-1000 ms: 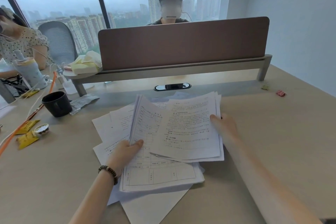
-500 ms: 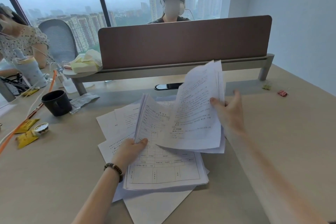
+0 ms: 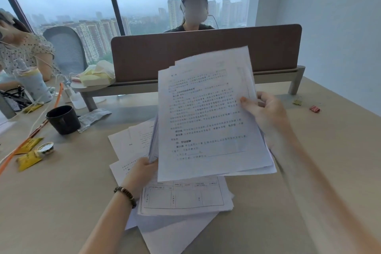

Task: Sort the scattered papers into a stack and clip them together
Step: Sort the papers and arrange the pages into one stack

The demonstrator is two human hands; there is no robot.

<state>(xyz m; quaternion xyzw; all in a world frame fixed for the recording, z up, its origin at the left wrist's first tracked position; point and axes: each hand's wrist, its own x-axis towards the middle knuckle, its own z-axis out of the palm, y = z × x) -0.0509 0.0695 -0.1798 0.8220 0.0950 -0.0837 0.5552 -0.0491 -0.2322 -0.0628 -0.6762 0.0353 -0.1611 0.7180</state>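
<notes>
Papers (image 3: pixel 206 113) lifted off the desk (image 3: pixel 309 161), gripped by both hands: left hand (image 3: pixel 142 171), right hand (image 3: pixel 266 113)

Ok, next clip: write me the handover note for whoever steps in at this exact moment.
Left hand: gripping the lower left edge of the lifted sheaf of papers.
Right hand: pinching the sheaf's right edge, tilting it up off the desk.
Loose sheets lie fanned out and unaligned on the desk beneath.
Red binder clip and a yellowish clip sit far right, untouched.
Done: part of the papers gathered in hand.
Left: collect the remaining sheets, square the stack, clip it.
</notes>
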